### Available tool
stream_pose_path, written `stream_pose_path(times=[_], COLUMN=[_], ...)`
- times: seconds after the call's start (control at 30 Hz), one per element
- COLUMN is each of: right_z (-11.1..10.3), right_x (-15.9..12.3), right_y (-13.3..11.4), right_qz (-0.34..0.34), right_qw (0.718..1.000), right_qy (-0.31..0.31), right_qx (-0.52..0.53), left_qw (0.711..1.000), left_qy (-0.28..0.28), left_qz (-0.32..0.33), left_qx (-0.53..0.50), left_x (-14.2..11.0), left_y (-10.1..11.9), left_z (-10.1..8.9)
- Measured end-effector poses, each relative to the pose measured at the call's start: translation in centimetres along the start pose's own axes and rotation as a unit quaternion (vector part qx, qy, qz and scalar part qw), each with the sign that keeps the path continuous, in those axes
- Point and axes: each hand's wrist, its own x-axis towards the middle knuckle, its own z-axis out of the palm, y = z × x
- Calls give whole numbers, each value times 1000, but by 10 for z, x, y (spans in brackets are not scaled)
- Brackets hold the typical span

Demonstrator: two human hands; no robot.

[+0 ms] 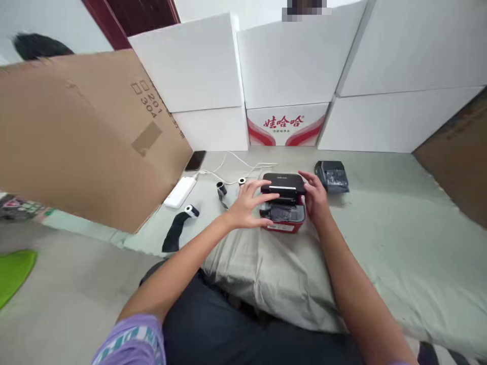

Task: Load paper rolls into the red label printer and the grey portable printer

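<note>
A small red-and-black device (283, 227), which looks like a compact label printer, stands on the grey-green cloth in front of me. Its black lid (283, 181) is tilted up, and dark inner parts show below it. My left hand (249, 205) grips the device's left side, its fingers spread over the lid edge and the body. At the lid's right edge, my right hand (314, 195) holds on with bent fingers; part of its grip is hidden. Just right of that hand lies a dark, plastic-wrapped package (332, 176).
Small black rolls with white ends (192, 211) lie to the left, one with a dark strip (175, 233). Further back are a white power strip (180, 192), its cable, and a phone (195, 160). White boxes (289, 66) wall the back; cardboard (87, 137) stands left.
</note>
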Motion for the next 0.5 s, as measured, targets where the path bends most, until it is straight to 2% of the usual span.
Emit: stream_pose_path(times=[0.1,0.23,0.27,0.33,0.4,0.5], right_z=[-1,-5,-7,-10,-13,-15], right_x=[1,3,4,5,5,3], right_y=[2,9,10,13,14,13], right_qz=[0,3,6,18,33,47], right_qw=[1000,999,999,997,995,993], right_qy=[-13,-43,-52,-70,-89,-110], right_qx=[-4,12,12,3,-10,-20], left_qw=[1000,999,999,988,962,915], left_qy=[-25,-9,11,66,106,91], left_qz=[5,5,-19,-111,-216,-304], left_qx=[12,-31,-47,-82,-131,-249], left_x=[-2,1,3,6,9,10], left_y=[6,16,18,19,16,6], left_z=[3,6,8,13,20,29])
